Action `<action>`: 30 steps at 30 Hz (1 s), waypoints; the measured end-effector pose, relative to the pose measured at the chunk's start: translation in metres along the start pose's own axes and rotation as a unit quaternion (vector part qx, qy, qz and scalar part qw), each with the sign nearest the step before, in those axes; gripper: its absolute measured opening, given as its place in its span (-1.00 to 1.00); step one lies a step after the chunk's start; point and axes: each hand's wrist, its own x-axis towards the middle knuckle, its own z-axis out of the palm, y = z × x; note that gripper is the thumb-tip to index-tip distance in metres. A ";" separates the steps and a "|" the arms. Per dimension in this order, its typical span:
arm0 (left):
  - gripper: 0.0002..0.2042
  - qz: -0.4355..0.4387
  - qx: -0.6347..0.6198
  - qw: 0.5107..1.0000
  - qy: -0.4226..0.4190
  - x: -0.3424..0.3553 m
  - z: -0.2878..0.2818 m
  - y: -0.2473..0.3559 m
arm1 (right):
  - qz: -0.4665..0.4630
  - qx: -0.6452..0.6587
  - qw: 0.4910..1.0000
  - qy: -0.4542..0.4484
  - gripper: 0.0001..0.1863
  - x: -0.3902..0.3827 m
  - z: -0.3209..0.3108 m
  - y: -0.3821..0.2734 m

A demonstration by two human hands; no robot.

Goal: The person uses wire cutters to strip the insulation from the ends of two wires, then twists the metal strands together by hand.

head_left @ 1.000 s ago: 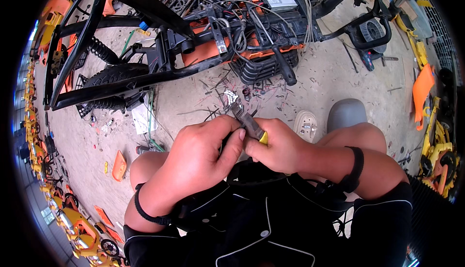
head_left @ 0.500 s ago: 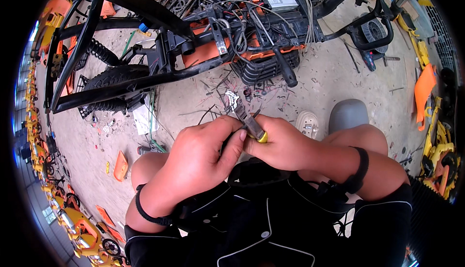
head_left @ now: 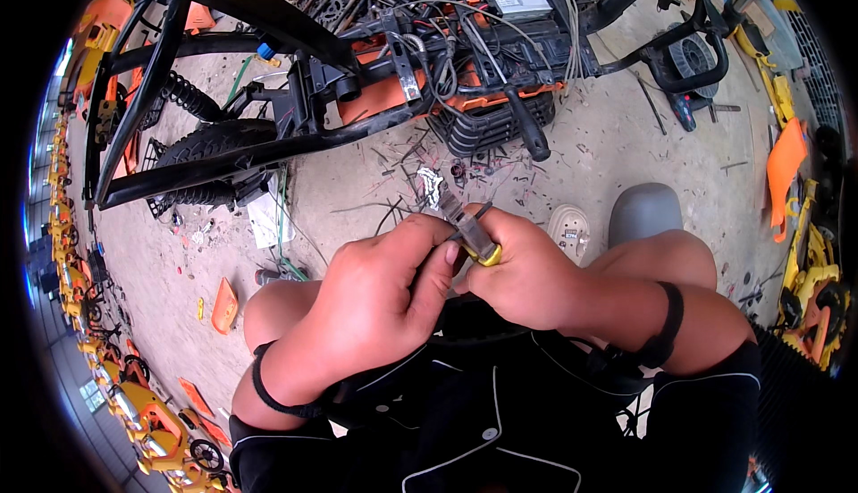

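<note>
Above my lap, my right hand (head_left: pixel 527 283) grips metal pliers (head_left: pixel 469 229) by the yellow handle, jaws pointing up and away from me. Beside it, my left hand (head_left: pixel 371 287) has thumb and forefinger pinched on a thin dark strand (head_left: pixel 454 240) lying at the pliers. The two hands nearly touch; what else lies inside their fingers is hidden. Beyond them, short dark scraps (head_left: pixel 407 158) and crumpled white bits (head_left: pixel 431 185) are scattered on the concrete floor.
A black vehicle frame (head_left: pixel 223 158) with wiring, orange panels and a tire spans the view ahead. A drill (head_left: pixel 684 113) lies by a wheel at the upper right. Yellow and orange body parts (head_left: pixel 782 176) line both sides. My grey shoe (head_left: pixel 643 211) and a beige shoe (head_left: pixel 569 229) are beside my hands.
My right hand and the pliers have shifted slightly right and down, toward me. My left hand's fingers stay pinched, with the thumb a little lower.
</note>
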 end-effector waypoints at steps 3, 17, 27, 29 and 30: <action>-0.95 0.016 -0.025 0.999 0.013 0.000 0.001 0.003 | 0.004 0.055 0.998 0.016 -0.76 0.000 0.004 0.009; -0.92 -0.034 -0.074 0.994 0.069 -0.004 -0.012 0.002 | -0.038 0.158 0.977 0.136 -0.73 -0.011 -0.033 -0.005; -0.90 -0.004 -0.084 0.992 0.094 0.002 -0.013 -0.012 | 0.040 0.099 0.990 0.091 -0.69 -0.010 -0.032 -0.013; -0.90 -0.002 -0.085 0.992 0.093 0.004 -0.011 -0.012 | 0.046 0.086 0.993 0.063 -0.68 -0.008 -0.027 -0.008; -0.90 0.001 -0.085 0.992 0.093 0.005 -0.010 -0.011 | 0.049 0.079 0.994 0.048 -0.68 -0.006 -0.025 -0.006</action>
